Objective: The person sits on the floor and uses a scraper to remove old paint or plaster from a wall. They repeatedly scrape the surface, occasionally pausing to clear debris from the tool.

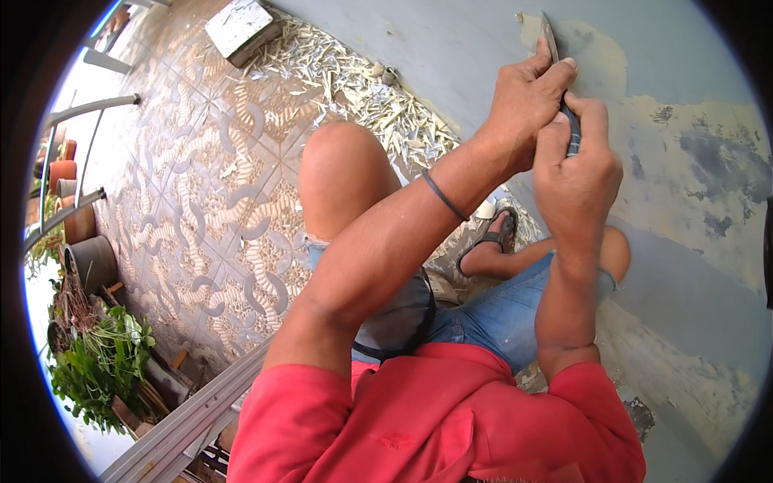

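A knife [549,35] with a dark handle [571,128] meets the grey painted wall [664,48] at the top of the view. My right hand [577,163] wraps the handle, its index finger and thumb along the sides. My left hand [531,99] pinches the blade farther up, with a finger and thumb pressed on it. Around the tip, the grey paint is stripped from a pale yellowish patch [595,57]. A small curl of paint [520,18] stands off the wall beside the tip. A larger scraped area [700,151] with dark blotches lies to the right.
Paint flakes [362,102] lie thickly along the wall's foot. A white-topped block [241,27] stands among them at the far end. An aluminium ladder [193,416] lies at lower left, near potted plants [109,356]. Patterned tiles [211,181] cover the floor. My sandalled foot [492,238] is beside the wall.
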{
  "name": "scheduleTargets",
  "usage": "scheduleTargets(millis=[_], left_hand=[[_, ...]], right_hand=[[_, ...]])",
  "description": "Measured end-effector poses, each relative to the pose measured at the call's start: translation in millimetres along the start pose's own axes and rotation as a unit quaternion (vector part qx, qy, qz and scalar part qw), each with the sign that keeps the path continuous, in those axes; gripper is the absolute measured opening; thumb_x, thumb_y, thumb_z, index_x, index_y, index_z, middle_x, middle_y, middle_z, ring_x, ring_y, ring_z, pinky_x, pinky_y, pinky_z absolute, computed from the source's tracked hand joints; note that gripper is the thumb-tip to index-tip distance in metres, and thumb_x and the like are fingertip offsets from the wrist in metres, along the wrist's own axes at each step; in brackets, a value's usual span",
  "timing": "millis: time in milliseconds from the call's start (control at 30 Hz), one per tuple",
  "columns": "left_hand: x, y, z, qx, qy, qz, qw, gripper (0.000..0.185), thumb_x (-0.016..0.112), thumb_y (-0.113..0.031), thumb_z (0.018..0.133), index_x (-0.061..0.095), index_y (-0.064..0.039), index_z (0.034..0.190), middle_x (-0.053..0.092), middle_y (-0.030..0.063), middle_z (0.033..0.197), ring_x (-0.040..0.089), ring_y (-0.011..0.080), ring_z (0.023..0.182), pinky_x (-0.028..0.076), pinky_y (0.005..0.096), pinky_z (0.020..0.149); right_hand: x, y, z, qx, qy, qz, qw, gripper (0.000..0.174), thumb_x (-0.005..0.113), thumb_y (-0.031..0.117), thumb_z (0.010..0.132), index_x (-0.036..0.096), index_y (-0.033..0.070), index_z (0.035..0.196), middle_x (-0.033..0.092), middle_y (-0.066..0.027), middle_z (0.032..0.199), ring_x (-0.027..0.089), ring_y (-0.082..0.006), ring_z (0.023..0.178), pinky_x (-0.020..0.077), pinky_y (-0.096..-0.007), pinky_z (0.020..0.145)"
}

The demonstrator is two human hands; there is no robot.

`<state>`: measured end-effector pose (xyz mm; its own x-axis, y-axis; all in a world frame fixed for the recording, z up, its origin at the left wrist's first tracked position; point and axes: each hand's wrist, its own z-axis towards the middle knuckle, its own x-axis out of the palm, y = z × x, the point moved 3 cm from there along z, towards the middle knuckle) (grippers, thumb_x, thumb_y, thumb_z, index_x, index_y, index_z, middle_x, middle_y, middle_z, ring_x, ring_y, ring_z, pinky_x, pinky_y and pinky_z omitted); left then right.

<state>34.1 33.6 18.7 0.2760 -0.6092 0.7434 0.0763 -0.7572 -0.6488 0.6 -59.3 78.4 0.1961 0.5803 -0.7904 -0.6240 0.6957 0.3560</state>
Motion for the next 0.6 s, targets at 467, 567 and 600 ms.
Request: scheduleTargets(millis=[467, 567, 600], left_hand=[[7, -5, -10, 0.023, 0.015, 0.023, 0.999, 0.031, 0.066, -0.016, 0.103, 0.069, 0.014, 0.111, 0.066, 0.0043, 0.083, 0.057, 0.0102, 0.071, 0.048, 0.0312, 0.058], [12, 1, -8, 0.057, 0.013, 0.005, 0.998, 0.035, 0.065, -0.019, 0.103, 0.069, 0.015, 0.112, 0.067, 0.0058, 0.084, 0.056, 0.0097, 0.072, 0.049, 0.0308, 0.061], [15, 3, -14, 0.058, 0.009, 0.012, 0.998, 0.036, 0.065, -0.019, 0.103, 0.069, 0.015, 0.112, 0.067, 0.0057, 0.084, 0.056, 0.0094, 0.072, 0.049, 0.0306, 0.061]], right_hand=[[-6, 1, -6, -0.003, -0.018, 0.009, 1.000, 0.022, 0.063, 0.012, 0.098, 0.066, 0.002, 0.117, 0.071, -0.0208, 0.074, 0.073, -0.0405, 0.065, 0.0571, -0.0487, 0.060], [-7, -13, -11, -0.021, -0.035, 0.060, 0.997, 0.022, 0.064, 0.012, 0.098, 0.065, 0.001, 0.117, 0.072, -0.0222, 0.077, 0.073, -0.0408, 0.066, 0.0573, -0.0487, 0.060], [-10, -13, -13, -0.012, -0.041, 0.082, 0.996, 0.022, 0.065, 0.012, 0.098, 0.065, 0.002, 0.117, 0.072, -0.0224, 0.078, 0.073, -0.0412, 0.067, 0.0572, -0.0486, 0.060]])
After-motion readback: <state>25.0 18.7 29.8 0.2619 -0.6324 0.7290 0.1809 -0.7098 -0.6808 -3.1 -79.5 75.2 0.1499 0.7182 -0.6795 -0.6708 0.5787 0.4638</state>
